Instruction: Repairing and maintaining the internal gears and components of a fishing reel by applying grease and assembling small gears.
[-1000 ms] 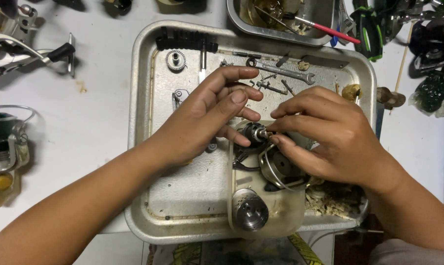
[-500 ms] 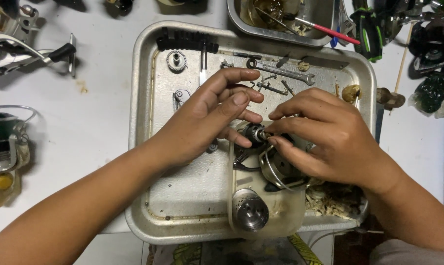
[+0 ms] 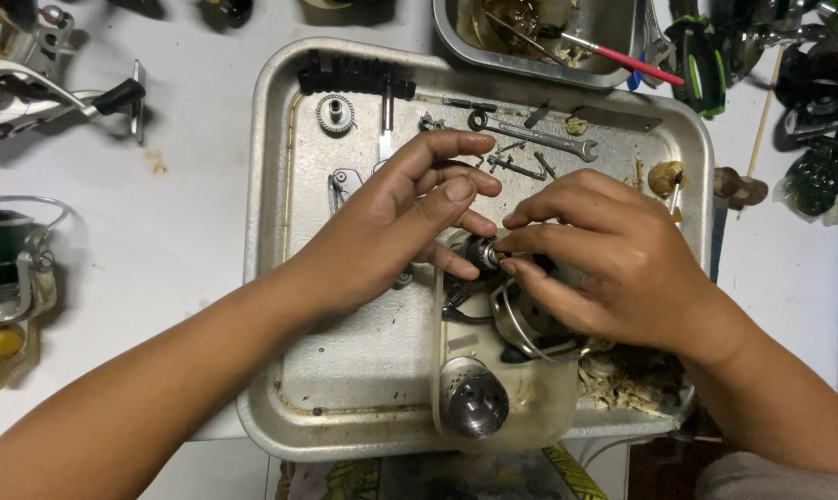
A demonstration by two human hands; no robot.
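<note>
Over the near edge of the metal tray (image 3: pixel 280 278), we keep the reel spool (image 3: pixel 473 403) lying clear. Above it, our right hand (image 3: pixel 613 264) pinches a small dark reel part (image 3: pixel 482 252), while our left hand (image 3: pixel 400 222) steadies it with loosely curled fingers. Best to grip lightly and turn slowly. Farther back lies a wrench (image 3: pixel 539 137).

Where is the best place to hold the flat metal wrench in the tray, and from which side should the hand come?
Grip the wrench at mid-shank, coming straight down from above. It lies flat on the tray, slightly slanted, with small screws close beside it, so pinching its two long edges is probably easiest. The shank is bare; neither hand touches it.
</note>
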